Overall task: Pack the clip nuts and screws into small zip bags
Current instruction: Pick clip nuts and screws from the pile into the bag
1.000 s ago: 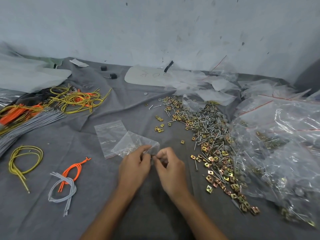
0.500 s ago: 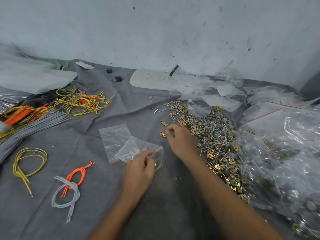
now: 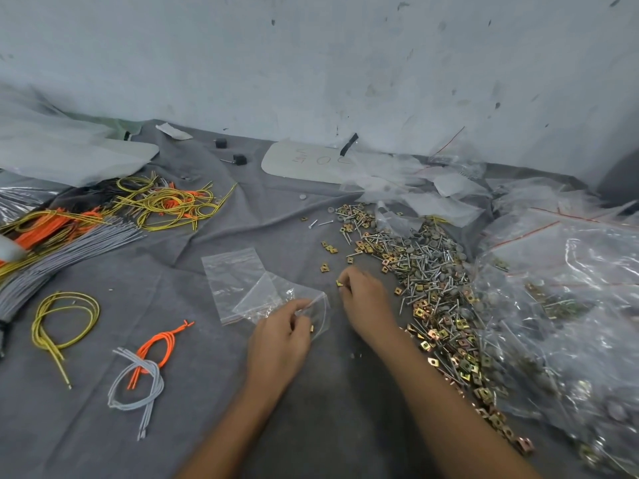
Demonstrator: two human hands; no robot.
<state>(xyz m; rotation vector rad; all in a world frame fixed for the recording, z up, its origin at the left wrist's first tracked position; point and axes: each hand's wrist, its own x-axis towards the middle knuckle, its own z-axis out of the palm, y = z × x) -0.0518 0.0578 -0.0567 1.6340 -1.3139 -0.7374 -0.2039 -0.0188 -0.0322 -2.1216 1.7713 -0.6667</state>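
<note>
The right hand (image 3: 366, 302) curls over a clip nut (image 3: 339, 283), only a brass corner showing. The left hand (image 3: 280, 337) pinches the small zip bag (image 3: 276, 299), covering its mouth (contents too small to tell). Right of frame, the big clear bags (image 3: 570, 305) run off the edge; the grey cable bundle (image 3: 52, 257) is cut at left. Writing on the pale board (image 3: 297, 167), upper centre, is unreadable.

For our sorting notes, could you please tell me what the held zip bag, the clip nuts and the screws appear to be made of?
Held zip bag: thin clear plastic film, glossy; it crinkles and the cloth shows through. Clip nuts: folded sheet metal, probably steel with yellowish plating, given the iridescent gold sheen. Screws: silvery metal, likely zinc-plated steel; bright, slightly shiny shanks.
</note>
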